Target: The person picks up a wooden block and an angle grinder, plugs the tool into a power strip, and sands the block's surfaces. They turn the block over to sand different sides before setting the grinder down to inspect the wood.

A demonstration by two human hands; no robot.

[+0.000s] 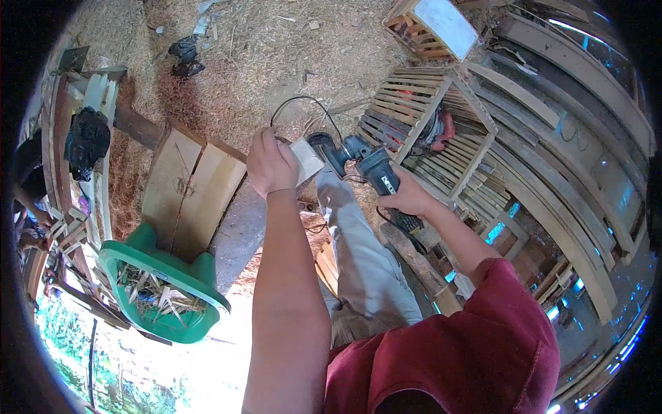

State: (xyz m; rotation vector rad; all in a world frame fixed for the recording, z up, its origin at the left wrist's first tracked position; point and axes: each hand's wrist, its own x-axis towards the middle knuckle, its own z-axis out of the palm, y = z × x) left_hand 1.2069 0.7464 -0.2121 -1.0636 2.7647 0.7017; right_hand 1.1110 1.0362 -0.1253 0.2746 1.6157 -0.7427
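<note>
My right hand (412, 196) is wrapped round the body of a dark angle grinder (374, 168), whose head points left. The grinder's disc (327, 149) sits close beside a pale, flat, square-edged piece (306, 162), possibly wood, overlapping its edge in this view. My left hand (271, 163) has its fingers closed on that pale piece. Both hands are out in front of my body, above my leg in light trousers (355, 221). A black cord (303, 99) loops up behind the disc.
A green plastic stool (200, 330) lies tipped at the left, scraps inside, beside wide boards (181, 176). Slatted wooden crates (414, 103) stand to the right, one holding a red tool (445, 131). Long planks (552, 124) line the right side. Shavings (241, 48) cover the floor.
</note>
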